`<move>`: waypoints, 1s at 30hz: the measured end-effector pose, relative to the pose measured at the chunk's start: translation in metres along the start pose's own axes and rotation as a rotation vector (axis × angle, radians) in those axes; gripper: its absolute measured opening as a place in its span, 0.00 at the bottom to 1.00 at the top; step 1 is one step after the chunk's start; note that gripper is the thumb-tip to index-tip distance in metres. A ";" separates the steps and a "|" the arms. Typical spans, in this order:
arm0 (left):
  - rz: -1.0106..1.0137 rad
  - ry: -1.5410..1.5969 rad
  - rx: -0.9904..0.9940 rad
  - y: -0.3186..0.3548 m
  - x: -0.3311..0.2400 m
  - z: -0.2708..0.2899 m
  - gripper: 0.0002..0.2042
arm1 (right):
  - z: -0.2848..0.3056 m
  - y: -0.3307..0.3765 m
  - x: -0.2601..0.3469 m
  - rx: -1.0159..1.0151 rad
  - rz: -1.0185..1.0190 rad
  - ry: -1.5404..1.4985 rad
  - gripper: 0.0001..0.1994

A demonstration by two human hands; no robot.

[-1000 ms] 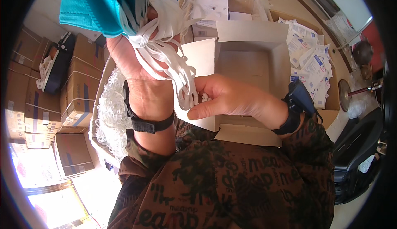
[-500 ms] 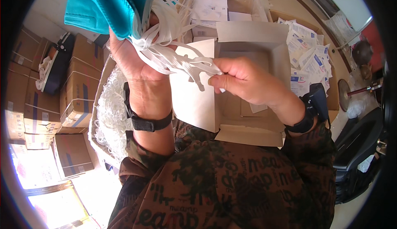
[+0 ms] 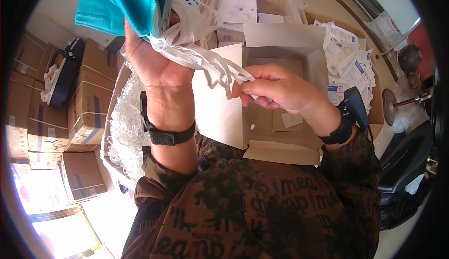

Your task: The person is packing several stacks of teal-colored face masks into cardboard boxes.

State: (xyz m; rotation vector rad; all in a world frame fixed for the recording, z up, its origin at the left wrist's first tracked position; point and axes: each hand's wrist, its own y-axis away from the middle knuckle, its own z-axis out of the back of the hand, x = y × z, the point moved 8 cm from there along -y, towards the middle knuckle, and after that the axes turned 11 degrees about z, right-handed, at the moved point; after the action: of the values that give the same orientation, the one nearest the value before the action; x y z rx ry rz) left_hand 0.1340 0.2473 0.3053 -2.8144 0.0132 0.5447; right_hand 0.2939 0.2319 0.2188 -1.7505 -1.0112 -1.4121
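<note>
The left hand (image 3: 160, 65) clasps one stack of masks (image 3: 122, 7), jutting beyond its grip. The right hand (image 3: 276, 89) pinches straps (image 3: 199, 59) — too many to count.

The masks (image 3: 112, 9) look like matt cloth, the straps (image 3: 199, 58) smooth fabric, the box (image 3: 285, 35) matt card, the bag (image 3: 291, 1) glossy plastic.

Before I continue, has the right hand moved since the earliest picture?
Yes. Judged against the open box, the right hand has moved up and to the right in the view.
</note>
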 end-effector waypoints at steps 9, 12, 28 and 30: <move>0.009 -0.005 -0.019 -0.005 0.005 0.007 0.20 | 0.001 -0.005 -0.005 -0.075 0.032 -0.136 0.11; -0.024 -0.028 -0.032 -0.005 0.002 0.008 0.20 | 0.000 -0.006 0.001 -0.090 0.083 -0.156 0.13; 0.021 -0.074 0.022 -0.013 0.003 0.016 0.20 | -0.013 -0.016 0.000 -0.019 0.200 0.119 0.12; -0.079 -0.117 -0.072 -0.011 -0.004 0.017 0.20 | -0.012 -0.009 -0.002 0.013 0.125 0.064 0.12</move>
State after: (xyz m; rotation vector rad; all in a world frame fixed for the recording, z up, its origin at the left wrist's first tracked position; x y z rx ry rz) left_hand 0.1244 0.2622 0.2943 -2.8327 -0.1434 0.7037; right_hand 0.2805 0.2260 0.2193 -1.7172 -0.8601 -1.3704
